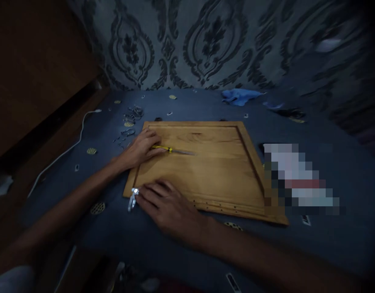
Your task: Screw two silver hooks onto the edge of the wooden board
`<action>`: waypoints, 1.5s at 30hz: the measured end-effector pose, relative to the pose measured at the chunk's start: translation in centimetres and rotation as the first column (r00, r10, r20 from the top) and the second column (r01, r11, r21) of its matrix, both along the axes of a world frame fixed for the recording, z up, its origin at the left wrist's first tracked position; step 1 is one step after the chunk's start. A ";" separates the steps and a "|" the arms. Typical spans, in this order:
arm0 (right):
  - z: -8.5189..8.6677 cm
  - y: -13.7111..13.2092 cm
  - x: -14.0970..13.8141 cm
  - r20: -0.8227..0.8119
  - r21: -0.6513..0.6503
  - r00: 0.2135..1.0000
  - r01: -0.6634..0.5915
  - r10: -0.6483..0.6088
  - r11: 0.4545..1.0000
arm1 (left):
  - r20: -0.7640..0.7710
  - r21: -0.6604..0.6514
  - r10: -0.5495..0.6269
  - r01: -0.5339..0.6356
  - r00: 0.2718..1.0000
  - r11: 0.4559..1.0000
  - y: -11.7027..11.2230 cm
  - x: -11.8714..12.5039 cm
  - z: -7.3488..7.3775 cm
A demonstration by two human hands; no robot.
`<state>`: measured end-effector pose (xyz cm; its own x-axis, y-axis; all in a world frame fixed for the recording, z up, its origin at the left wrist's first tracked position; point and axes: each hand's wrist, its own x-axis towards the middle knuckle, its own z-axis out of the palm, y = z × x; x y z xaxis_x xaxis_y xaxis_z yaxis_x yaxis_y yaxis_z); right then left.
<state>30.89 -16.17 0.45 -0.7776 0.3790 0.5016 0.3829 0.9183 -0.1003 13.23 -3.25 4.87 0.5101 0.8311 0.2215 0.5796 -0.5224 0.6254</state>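
Observation:
A wooden cabinet door (199, 162) with a framed edge lies flat on the dark bed sheet. My left hand (144, 145) rests over its left edge, fingers closed around the yellow handle of a screwdriver (171, 150). The screwdriver's shaft points right across the panel. At the door's near left corner sits a silver metal hinge (132, 199), its lower part sticking out past the edge. My right hand (172, 207) lies palm down over the near edge with its fingertips closed against the hinge; the thumb is hidden.
Loose metal hardware (135, 112) and small screws (118, 141) lie left of the door. A white cable (82, 126) runs along the left side. Blue cloth (240, 97) lies by the patterned wall (167, 44). A blurred-out object (297, 175) is at the right.

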 end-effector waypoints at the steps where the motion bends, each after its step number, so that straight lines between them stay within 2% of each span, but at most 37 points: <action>1: 0.0 0.0 0.0 -0.025 0.013 1.000 0.000 0.001 1.000 | -0.022 0.013 0.000 0.000 1.000 1.000 -0.1 0.0 0.0; 3: 0.1 0.0 0.1 -0.064 0.013 0.998 0.002 -0.001 1.000 | -0.055 0.035 0.014 -0.012 0.998 0.999 -0.9 -0.5 0.2; 6: 0.4 0.0 0.2 -0.087 0.002 0.996 -0.001 0.002 1.000 | -0.151 0.104 -0.011 0.027 0.989 0.994 -4.3 -2.3 1.4; 9: 0.5 -0.1 0.4 -0.087 0.000 0.996 0.000 0.000 1.000 | -0.132 -0.055 -0.101 0.095 0.986 0.994 -9.0 -4.5 2.2; 12: 0.4 -0.2 0.4 -0.081 -0.015 0.997 -0.003 0.001 1.000 | -0.080 -0.083 -0.113 0.107 0.990 0.991 -12.8 -6.0 1.6; 15: 0.4 -0.2 0.4 -0.084 -0.025 0.996 -0.014 0.012 1.000 | -0.042 -0.098 -0.077 0.072 0.996 0.993 -14.7 -6.6 0.2; 20: 0.7 -0.1 0.5 -0.069 -0.047 0.997 -0.023 0.019 0.999 | 0.050 -0.172 -0.003 0.012 0.999 0.985 -15.4 -6.7 -1.0; 28: 0.7 -0.2 0.7 -0.055 -0.103 0.998 -0.028 0.022 0.994 | 0.170 -0.120 0.044 -0.024 0.984 0.992 -15.7 -6.6 -2.2; 34: 0.6 -0.1 1.2 -0.246 -0.119 0.969 -0.026 -0.004 0.993 | 0.160 -0.154 0.047 -0.023 0.986 0.988 -15.6 -6.8 -2.1; 45: 0.6 0.0 1.1 -0.146 -0.155 0.989 -0.053 0.030 0.986 | 0.183 -0.230 0.080 -0.037 0.980 0.973 -15.6 -6.7 -1.9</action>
<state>32.03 -16.20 1.03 -0.7190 0.4314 0.5449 0.3160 0.9012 -0.2965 6.56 -18.89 2.92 0.4256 0.8977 0.1142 0.4644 -0.3250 0.8239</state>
